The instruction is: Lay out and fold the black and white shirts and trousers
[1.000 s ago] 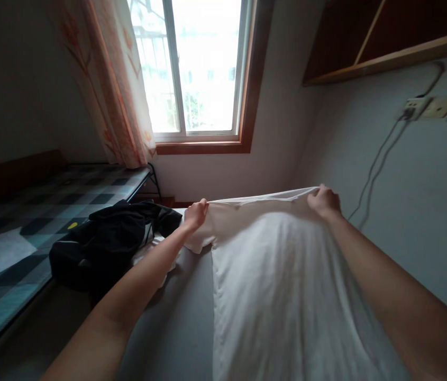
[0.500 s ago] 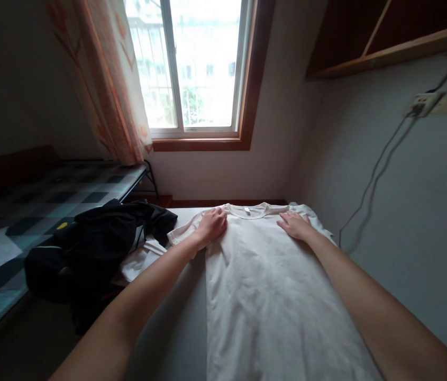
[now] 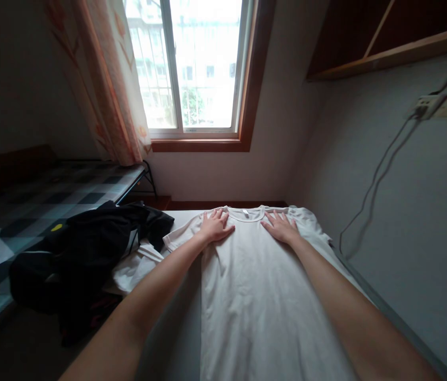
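A white T-shirt [image 3: 258,301] lies spread out on a pale tabletop [image 3: 173,333], its collar at the far edge and its body running toward the near side. The left hand [image 3: 215,226] rests flat on the shirt just left of the neckline, fingers spread; the right hand [image 3: 281,227] lies flat just right of it, fingers spread too. The two hands are apart, with the collar between them, and neither grips the fabric. The left sleeve fans out beyond the left hand, while the right sleeve lies bunched near the right wall [image 3: 417,211]. To the left, a black garment [image 3: 88,248] sits heaped beside a crumpled white cloth [image 3: 138,267]; the heap is too dark to make out clearly. Farther left stands a bed [image 3: 100,182] with a checked cover. At the far side, a patterned curtain [image 3: 110,95] hangs beside a bright window [image 3: 207,63].
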Action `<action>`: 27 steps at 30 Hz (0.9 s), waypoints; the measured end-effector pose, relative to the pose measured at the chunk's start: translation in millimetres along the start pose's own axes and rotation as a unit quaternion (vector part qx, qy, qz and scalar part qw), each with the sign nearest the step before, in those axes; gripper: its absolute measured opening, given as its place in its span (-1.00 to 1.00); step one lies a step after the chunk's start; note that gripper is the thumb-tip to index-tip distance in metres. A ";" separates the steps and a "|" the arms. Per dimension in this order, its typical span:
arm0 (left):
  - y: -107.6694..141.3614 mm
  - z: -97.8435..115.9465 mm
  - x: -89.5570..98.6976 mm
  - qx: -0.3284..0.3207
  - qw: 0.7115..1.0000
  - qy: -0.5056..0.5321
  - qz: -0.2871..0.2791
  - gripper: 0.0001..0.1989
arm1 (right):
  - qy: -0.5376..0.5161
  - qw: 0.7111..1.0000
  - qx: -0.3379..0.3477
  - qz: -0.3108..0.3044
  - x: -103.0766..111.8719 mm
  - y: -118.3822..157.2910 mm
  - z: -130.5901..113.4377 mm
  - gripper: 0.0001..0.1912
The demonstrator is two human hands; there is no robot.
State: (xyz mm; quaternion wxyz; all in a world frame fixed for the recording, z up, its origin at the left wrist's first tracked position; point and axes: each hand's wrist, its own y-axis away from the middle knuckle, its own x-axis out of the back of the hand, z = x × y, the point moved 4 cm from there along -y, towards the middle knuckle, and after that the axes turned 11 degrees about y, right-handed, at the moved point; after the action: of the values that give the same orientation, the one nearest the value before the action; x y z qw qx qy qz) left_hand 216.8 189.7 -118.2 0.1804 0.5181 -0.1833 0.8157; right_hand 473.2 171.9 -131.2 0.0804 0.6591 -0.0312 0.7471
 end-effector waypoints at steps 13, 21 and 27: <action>40.4 -65.4 69.5 0.150 0.984 -0.032 0.095 -0.60 | -0.014 0.999 -0.024 0.034 1.9 5.0 -1.7 -0.27; 64.0 -85.8 82.3 0.197 0.978 -0.063 -0.037 -0.72 | -0.018 0.999 -0.026 0.042 0.6 4.5 -0.2 -0.27; 69.2 -75.7 95.0 0.197 0.977 -0.081 0.027 -0.76 | -0.016 0.999 -0.027 0.041 1.5 5.7 -0.5 -0.28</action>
State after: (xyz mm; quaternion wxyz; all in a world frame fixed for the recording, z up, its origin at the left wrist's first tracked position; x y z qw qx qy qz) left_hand 86.4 176.3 -69.3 0.0372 0.6031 -0.0466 0.7954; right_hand 471.6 166.5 -129.4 0.0665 0.6667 -0.0794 0.7380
